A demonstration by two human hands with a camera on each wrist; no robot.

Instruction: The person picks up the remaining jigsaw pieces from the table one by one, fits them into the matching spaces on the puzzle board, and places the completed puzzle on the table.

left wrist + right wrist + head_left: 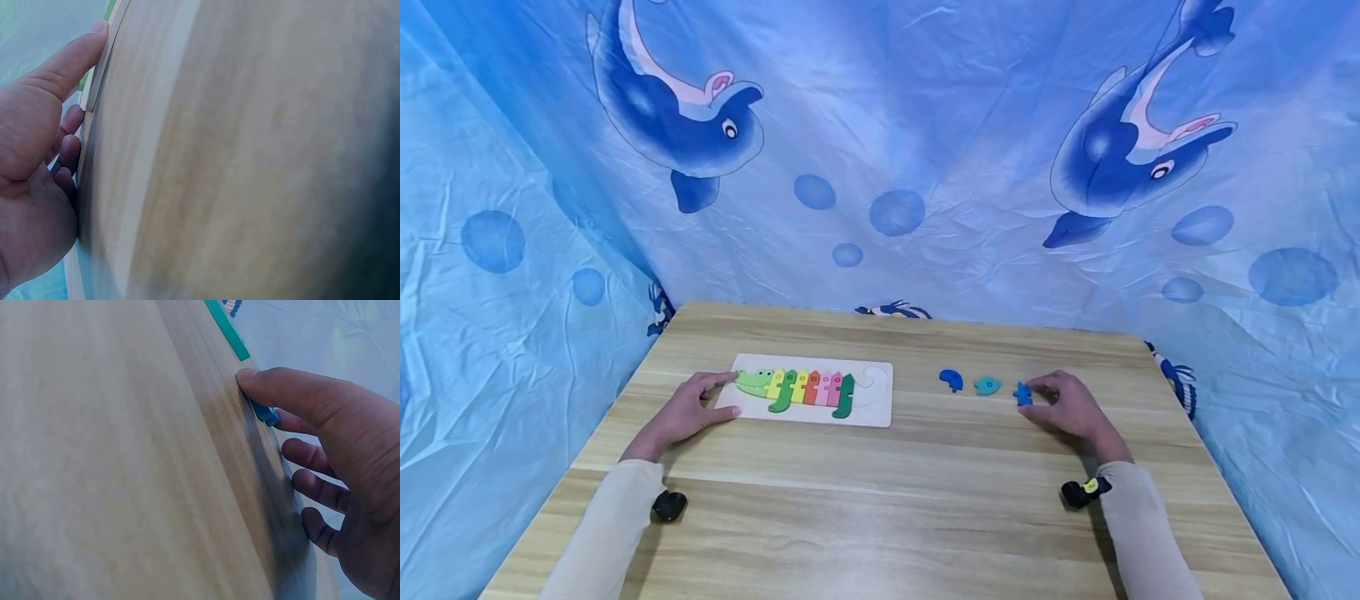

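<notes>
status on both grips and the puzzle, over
Left grip touching left end of crocodile board. Right grip pinching notched blue piece. Dark blue piece and teal piece lie between board and right grip.

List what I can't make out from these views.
Blue piece: right wrist view, mostly hidden behind the right hand.
Puzzle board: left wrist view, cut off by the top edge, partly behind the left hand.
Mark on the turquoise piece: head view, too small to read.
Near edge of the table: head view, cut off by the bottom edge.
</notes>
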